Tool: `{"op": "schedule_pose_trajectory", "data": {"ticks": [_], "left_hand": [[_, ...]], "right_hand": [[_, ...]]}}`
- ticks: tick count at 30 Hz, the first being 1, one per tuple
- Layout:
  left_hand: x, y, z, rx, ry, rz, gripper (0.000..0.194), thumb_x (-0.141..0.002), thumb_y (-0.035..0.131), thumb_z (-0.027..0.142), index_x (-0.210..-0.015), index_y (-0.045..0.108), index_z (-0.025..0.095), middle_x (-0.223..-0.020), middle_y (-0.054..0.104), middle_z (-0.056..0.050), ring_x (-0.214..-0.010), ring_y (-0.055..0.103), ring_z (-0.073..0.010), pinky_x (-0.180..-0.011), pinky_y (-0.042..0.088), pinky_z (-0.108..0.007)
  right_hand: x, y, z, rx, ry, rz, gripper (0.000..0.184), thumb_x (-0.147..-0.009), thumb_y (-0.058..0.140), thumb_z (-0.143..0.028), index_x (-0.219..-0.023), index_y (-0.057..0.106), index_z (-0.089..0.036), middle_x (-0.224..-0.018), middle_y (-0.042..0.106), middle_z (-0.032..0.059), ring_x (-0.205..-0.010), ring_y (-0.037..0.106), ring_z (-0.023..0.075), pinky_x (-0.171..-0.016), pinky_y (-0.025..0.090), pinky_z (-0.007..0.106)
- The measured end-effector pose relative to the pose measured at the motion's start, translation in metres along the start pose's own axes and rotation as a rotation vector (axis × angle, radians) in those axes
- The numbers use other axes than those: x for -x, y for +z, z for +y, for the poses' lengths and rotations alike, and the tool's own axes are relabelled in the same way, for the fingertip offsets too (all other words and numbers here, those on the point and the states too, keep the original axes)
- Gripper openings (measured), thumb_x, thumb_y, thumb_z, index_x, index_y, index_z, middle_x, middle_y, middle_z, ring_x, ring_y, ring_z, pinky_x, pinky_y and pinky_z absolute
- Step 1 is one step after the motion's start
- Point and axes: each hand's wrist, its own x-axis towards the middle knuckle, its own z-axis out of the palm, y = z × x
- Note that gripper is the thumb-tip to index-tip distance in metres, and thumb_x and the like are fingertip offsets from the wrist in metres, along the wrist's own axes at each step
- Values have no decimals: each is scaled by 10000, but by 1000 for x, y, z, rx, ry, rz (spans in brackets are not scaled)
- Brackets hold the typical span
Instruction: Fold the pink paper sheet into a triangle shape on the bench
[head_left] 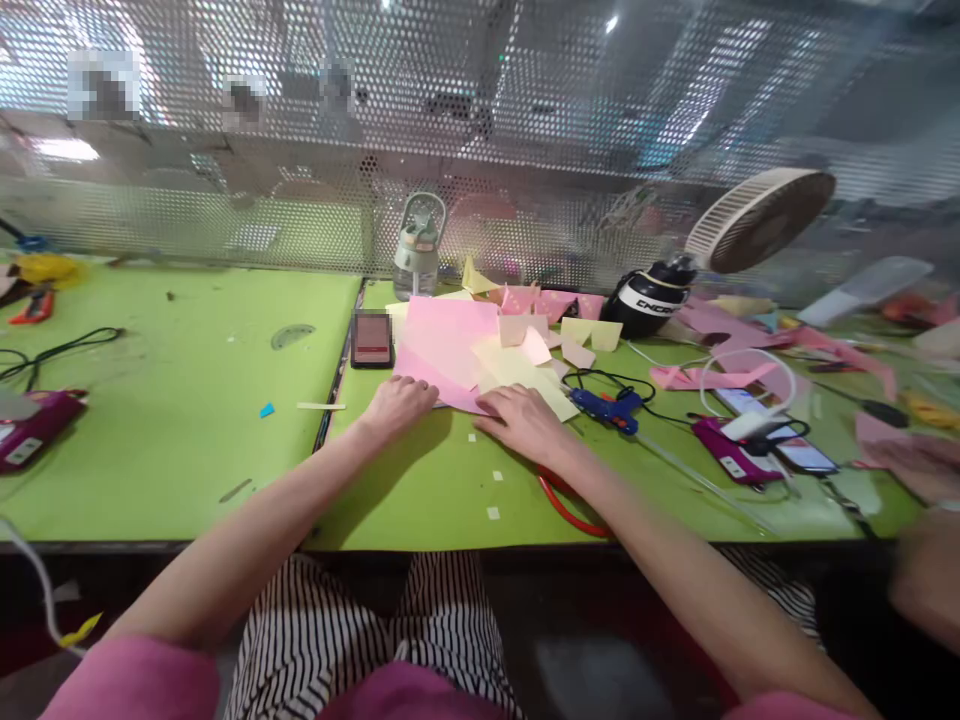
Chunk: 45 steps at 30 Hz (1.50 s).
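A large pink sheet of paper (pixel 446 345) lies in front of me, with a pale yellow sheet (pixel 517 375) at its right. At the pink sheet's near left corner, my left hand (pixel 401 405) has its fingers closed on the edge. My right hand (pixel 521 418) grips the near right edge, its fingers bent beside the yellow sheet. Both thumbs point inward, and the undersides of my fingers are hidden. Just left of the paper sits a small dark device with a screen (pixel 372 338). Folded paper pieces (pixel 525 330) lie behind and to the right.
A blue glue gun (pixel 609 408) and a red-handled tool (pixel 574 508) lie right of my right hand. Further right are a phone (pixel 806 450), a purple power strip (pixel 735 455) and a fan (pixel 757 220). A bottle (pixel 417 255) stands behind. Another person's hand (pixel 911 460) is at far right.
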Motion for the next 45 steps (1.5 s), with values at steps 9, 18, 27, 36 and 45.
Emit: {"op": "schedule_pose_trajectory", "data": {"ticks": [9, 18, 27, 36, 45], "left_hand": [[2, -68, -3, -85, -101, 257, 297, -968, 327, 159, -987, 622, 125, -917, 668, -129, -873, 638, -246, -788, 477, -367], [101, -111, 9, -46, 19, 894, 142, -964, 469, 220, -1050, 582, 217, -1129, 672, -24, -1095, 597, -179, -980, 454, -361], [183, 22, -20, 49, 81, 526, 146, -939, 502, 123, -1043, 597, 164, -1116, 697, -54, -1075, 632, -201, -915, 550, -378], [199, 20, -20, 104, 113, 459, 120, -949, 504, 147, -1013, 605, 159, -1095, 697, -49, -1069, 622, -176, -947, 507, -352], [196, 24, -11, 148, -191, 559, 75, -923, 575, 237, -960, 631, 203, -973, 665, -37, -919, 590, -197, -849, 454, -382]], "right_hand": [[-15, -36, -5, -53, 96, 226, 278, -932, 457, -283, -993, 719, -212, -996, 730, 86, -915, 636, 261, -833, 448, 404], [54, -112, -56, -39, -217, 792, 200, -909, 539, -362, -1065, 665, -359, -1047, 726, 6, -1012, 626, 250, -919, 452, 446], [99, 38, -102, -123, -567, 486, 226, -885, 490, -70, -1011, 650, -168, -992, 745, 60, -896, 639, 174, -873, 483, 381], [83, 25, -69, -99, -573, 267, 252, -902, 518, -189, -1130, 620, -223, -1121, 711, 71, -1055, 630, 215, -983, 418, 478], [67, 20, -75, -264, -52, 207, 320, -965, 440, -391, -688, 463, -233, -609, 579, -7, -521, 548, 130, -517, 406, 255]]}}
